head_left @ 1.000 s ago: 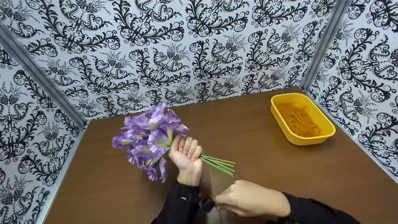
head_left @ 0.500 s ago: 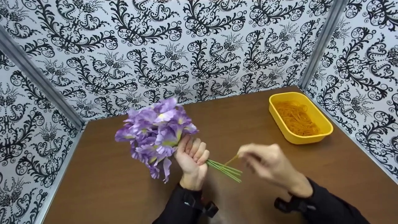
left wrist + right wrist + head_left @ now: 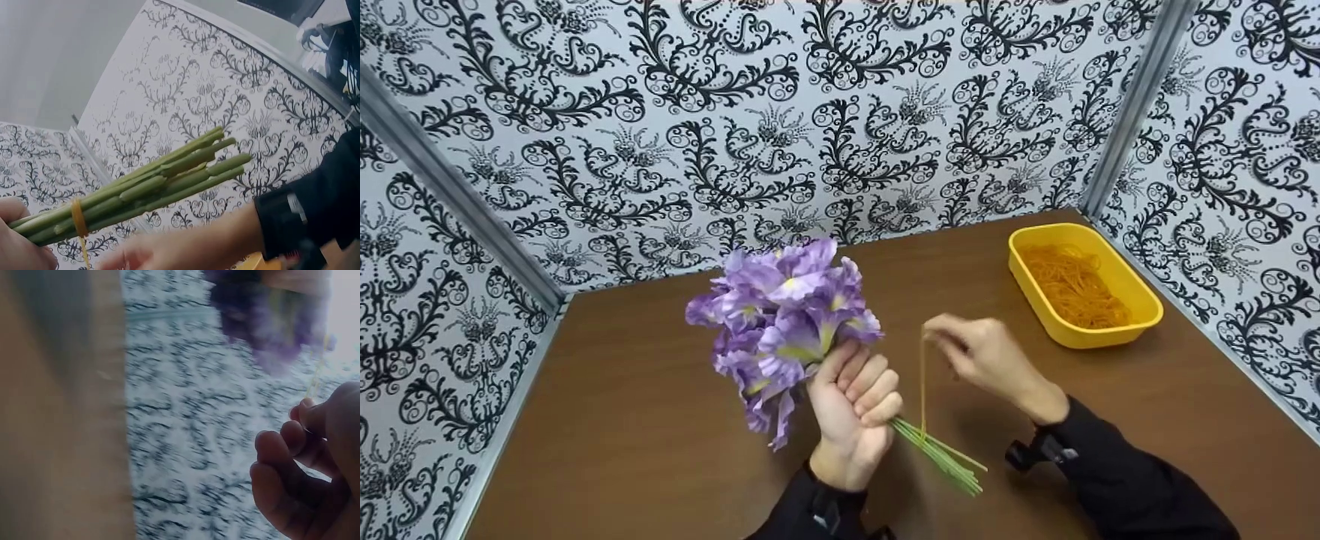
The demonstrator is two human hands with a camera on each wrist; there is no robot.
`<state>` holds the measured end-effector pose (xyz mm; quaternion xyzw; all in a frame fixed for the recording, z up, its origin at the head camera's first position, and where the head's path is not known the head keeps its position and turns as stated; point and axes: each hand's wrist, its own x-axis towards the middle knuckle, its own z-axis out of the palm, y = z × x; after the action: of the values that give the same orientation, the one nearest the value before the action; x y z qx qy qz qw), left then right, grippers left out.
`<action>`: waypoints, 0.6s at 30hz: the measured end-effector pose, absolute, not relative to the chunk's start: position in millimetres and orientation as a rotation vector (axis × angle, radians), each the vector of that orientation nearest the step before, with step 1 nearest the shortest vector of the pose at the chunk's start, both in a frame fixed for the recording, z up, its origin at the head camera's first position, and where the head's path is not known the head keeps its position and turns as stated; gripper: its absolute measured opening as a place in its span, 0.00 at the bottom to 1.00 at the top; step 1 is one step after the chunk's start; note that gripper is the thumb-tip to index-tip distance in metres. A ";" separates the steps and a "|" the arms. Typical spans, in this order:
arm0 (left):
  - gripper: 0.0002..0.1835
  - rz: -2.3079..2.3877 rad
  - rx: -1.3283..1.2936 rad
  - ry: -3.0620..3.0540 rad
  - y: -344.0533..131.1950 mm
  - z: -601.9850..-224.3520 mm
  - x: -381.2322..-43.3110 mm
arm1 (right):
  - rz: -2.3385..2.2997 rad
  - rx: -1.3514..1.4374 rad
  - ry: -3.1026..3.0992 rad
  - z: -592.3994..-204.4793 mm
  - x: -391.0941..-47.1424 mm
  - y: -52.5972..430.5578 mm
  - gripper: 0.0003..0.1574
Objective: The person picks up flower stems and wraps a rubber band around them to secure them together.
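My left hand point(image 3: 859, 412) grips a bunch of purple artificial flowers point(image 3: 787, 315) just under the blooms. Its green stems point(image 3: 949, 461) stick out below the fist, down to the right in the head view. Around these stems a yellow rubber band point(image 3: 79, 218) is wrapped, as the left wrist view shows. From there the band stretches upward to my right hand point(image 3: 990, 360), which pinches its end between thumb and forefinger. In the right wrist view the pinched band point(image 3: 316, 377) runs taut toward the blurred blooms point(image 3: 264, 320).
A yellow tub point(image 3: 1035, 289) with many rubber bands point(image 3: 1076, 289) in it stands at the back right of the brown table point(image 3: 622, 420). Patterned panels point(image 3: 750, 150) enclose the table at the back and both sides.
My right hand has risen from the table's front edge, pulling the band up from the stems. My left hand has shifted right with the bouquet, and the stems tip further downward.
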<state>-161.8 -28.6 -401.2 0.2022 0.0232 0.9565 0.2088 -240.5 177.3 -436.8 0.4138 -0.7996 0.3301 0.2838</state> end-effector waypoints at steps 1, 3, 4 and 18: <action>0.26 2.667 0.554 0.052 -29.1 -400.5 -161.1 | 0.851 1.132 -2.148 -443.1 -240.1 172.8 0.09; 0.25 2.691 0.534 0.029 -30.4 -399.4 -160.9 | 0.801 1.183 -2.182 -455.2 -235.6 162.4 0.10; 0.25 2.705 0.522 0.015 -31.0 -399.3 -161.1 | 0.764 1.208 -2.204 -460.8 -231.8 157.0 0.10; 0.24 2.984 0.499 -0.047 -47.6 -402.7 -179.2 | 0.404 1.477 -2.209 -469.0 -147.2 113.9 0.10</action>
<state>-179.2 -47.6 -402.7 0.1647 -0.0156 0.9845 0.0577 -147.2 113.9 -469.0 0.5353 -0.8008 0.1466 0.2251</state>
